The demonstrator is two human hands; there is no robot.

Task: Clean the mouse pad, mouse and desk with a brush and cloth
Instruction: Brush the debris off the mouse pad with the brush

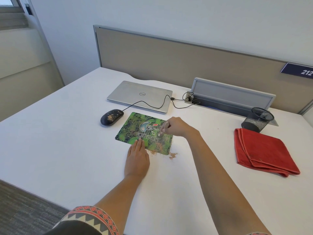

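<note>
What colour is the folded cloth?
Red; the folded cloth shows clearly in the head view.

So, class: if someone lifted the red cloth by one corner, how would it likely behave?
The red cloth lies folded in soft layers, so it would probably droop and unfold rather than stay flat. It looks thin, so likely light. Its fabric would probably grip, not slide, on the desk.

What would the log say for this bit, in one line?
step: brushing | right hand: holds small pale brush on green Logitech mouse pad | left hand: flat, steadying pad | brown crumbs: near edge | red folded cloth: unused
</note>
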